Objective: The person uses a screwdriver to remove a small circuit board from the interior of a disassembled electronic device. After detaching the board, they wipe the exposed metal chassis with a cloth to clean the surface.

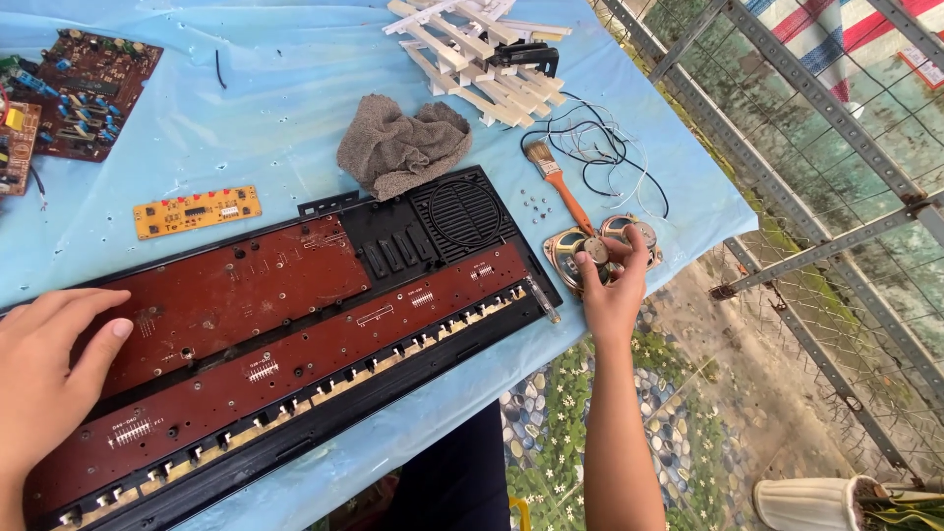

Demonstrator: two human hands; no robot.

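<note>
Left hand [44, 379] lies flat (grip spread) on keyboard chassis [285, 334]; right hand [612, 290] pinches speakers [590, 251].

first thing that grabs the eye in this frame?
The opened keyboard chassis with its long red-brown circuit boards runs slantwise across the blue table cover; the left hand rests flat on its left end. At the table's right edge the right hand touches a pair of small round speakers, just below an orange-handled paintbrush. A heap of loose white keys lies at top centre.
</note>
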